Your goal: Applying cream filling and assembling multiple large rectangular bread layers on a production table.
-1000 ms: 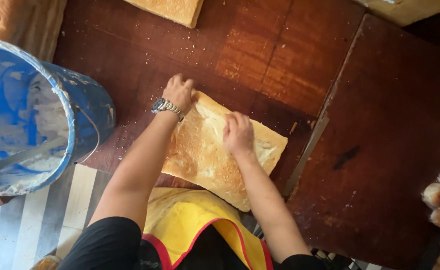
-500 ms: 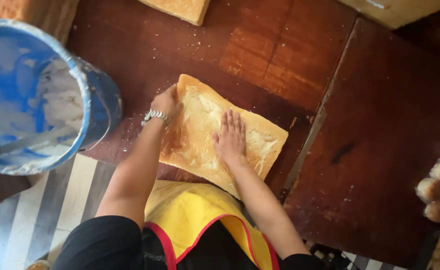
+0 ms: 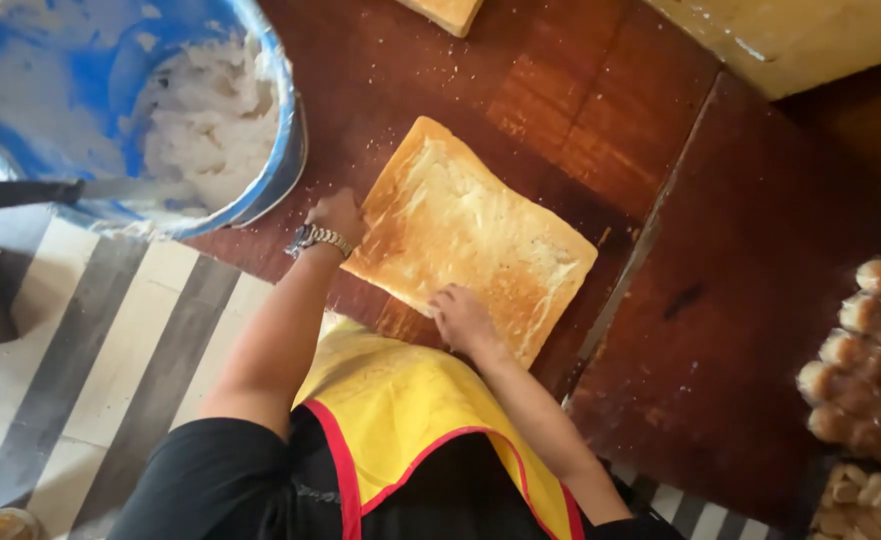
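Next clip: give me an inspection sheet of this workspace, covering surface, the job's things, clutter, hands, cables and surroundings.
Surface: dark wooden table, crumbs scattered near the sheet.
Job's things: flat golden-brown sponge sheet lying on the table, a pale smear across its top.
Clutter: blue bucket with white cream and a spatula resting inside; another sponge piece at the top edge; bagged buns at the right.
Hands: left hand, with a wristwatch, at the sheet's left edge; right hand at its near edge.
Cables: nothing seen.
Surroundings: striped floor; the person wears a yellow apron.
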